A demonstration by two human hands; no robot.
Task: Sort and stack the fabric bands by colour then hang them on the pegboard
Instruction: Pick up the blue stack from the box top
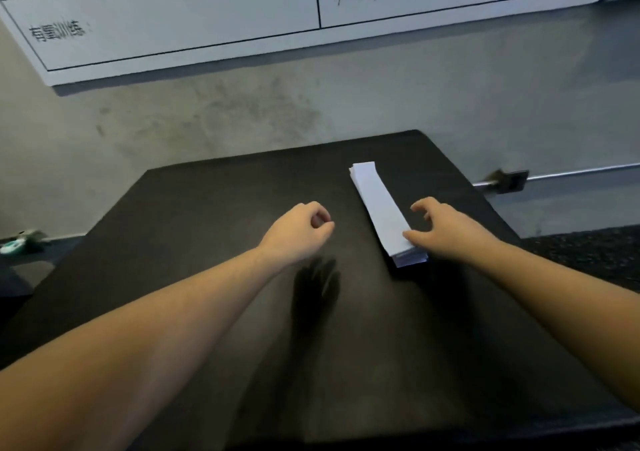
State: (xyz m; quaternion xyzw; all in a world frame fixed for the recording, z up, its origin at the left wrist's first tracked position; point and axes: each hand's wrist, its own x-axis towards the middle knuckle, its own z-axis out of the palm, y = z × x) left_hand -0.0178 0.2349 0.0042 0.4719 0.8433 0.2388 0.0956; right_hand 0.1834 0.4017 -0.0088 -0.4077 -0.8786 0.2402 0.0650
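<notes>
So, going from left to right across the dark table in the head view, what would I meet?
Small green and white object off the table's left edge → left hand → stack of pale fabric bands → right hand → metal rail bracket on the wall beyond the dark table.

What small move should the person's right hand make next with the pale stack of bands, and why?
Probably close the right hand round the near end of the pale stack and lift it. Its spread fingers already touch that end, and the left hand holds nothing.
</notes>
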